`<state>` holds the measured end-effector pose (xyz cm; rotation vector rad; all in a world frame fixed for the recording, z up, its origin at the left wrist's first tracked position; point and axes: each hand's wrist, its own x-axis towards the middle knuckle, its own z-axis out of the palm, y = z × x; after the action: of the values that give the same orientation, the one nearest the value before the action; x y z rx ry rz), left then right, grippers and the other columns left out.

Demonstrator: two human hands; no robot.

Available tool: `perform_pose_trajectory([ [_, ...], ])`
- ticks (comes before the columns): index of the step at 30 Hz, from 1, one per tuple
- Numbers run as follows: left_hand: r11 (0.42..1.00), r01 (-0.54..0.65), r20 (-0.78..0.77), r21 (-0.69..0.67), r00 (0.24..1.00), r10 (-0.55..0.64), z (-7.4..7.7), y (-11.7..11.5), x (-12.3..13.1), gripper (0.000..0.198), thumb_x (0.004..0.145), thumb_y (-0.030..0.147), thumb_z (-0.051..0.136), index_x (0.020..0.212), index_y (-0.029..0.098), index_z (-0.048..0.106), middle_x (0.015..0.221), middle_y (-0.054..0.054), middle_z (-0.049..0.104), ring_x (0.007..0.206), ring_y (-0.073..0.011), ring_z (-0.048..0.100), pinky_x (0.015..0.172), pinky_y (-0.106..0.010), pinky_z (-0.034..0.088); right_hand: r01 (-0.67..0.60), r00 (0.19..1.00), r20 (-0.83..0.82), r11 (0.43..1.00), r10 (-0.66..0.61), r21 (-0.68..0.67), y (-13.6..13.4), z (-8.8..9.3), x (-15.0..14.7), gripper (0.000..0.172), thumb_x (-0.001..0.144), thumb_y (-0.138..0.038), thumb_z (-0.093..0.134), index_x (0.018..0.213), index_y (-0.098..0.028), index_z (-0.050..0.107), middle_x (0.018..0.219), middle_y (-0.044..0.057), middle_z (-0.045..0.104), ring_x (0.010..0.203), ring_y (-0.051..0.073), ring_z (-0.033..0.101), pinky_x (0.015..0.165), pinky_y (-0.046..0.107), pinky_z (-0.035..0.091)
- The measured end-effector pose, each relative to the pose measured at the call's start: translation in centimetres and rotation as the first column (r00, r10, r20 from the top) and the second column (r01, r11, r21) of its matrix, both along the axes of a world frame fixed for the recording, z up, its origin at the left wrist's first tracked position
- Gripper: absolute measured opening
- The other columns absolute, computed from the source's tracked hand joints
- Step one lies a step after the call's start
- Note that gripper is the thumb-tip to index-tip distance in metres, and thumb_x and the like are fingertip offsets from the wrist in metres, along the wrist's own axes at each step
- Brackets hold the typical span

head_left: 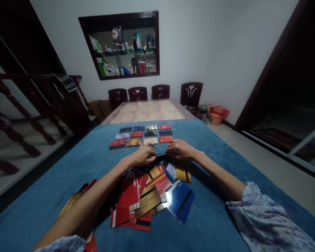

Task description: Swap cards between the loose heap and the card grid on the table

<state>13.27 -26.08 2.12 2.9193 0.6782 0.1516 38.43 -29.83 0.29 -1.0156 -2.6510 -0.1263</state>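
Reaching inward, curling left hand [144,154] and right hand [181,149] palm-down and nearly closed, pinching a dark card [161,154] by its opposite ends. Holding it low at the far edge of the loose cards [148,200], just short of the neat rows of cards [137,134]. Working over a blue cloth [215,168], facing a marbled tabletop [149,110], dark chairs [191,98] and a glass-shelved cabinet [158,43] set into the white wall [199,42].

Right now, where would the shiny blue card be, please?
In the head view, the blue card lies at the near right edge of the loose heap, right of a gold card.
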Motion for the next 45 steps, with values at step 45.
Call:
perform_pose_trajectory([
  [45, 0.942, -0.241, 0.112, 0.235, 0.969, 0.220, -1.5, 0.0, 1.0, 0.043, 0.079, 0.011, 0.056, 0.121, 0.017, 0.057, 0.114, -0.012, 0.062, 0.112, -0.0294, 0.050, 0.091, -0.045, 0.043, 0.363, 0.931, -0.071, 0.928, -0.358, 0.087, -0.4, -2.4, -1.2, 0.044, 0.081, -0.016, 0.063, 0.124, -0.015, 0.054, 0.117, 0.014, 0.063, 0.110, 0.027, 0.056, 0.085, 0.035, 0.041],
])
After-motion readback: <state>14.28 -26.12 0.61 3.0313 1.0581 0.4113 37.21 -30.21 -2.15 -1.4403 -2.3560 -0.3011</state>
